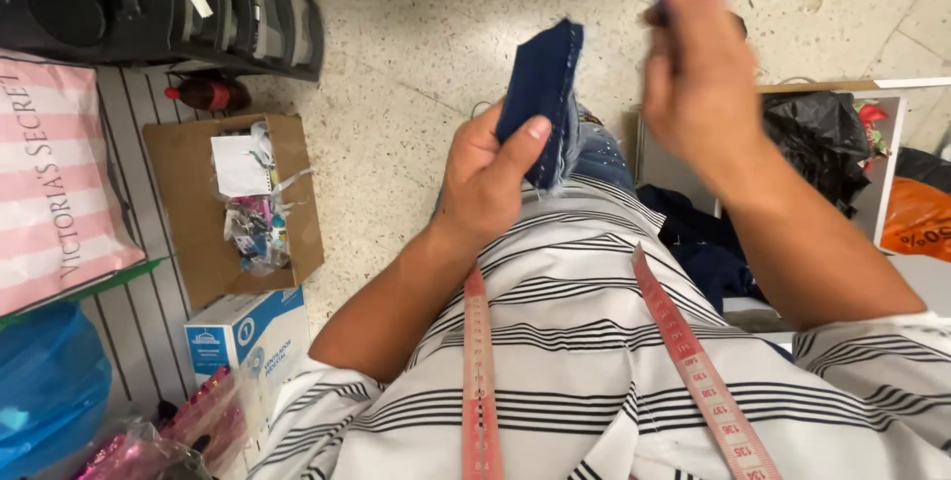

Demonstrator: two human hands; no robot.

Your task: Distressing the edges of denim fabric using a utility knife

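Left hand clamped on folded dark denim piece, raised above striped shirt for close work; right hand, blurred beside denim, pinching something thin, cannot tell what; pink tape measure draped over shirt

The left hand is raised before the chest, fingers curled and thumb pressed flat in a pinch. The right hand is lifted higher, blurred, fingers pointing up.

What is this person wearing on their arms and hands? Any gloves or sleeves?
No gloves: the left hand and right hand are bare, as are both forearms. Short white sleeves with dark stripes end near the elbows. A pink measuring tape hangs down the striped shirt front. No rings or watch show.
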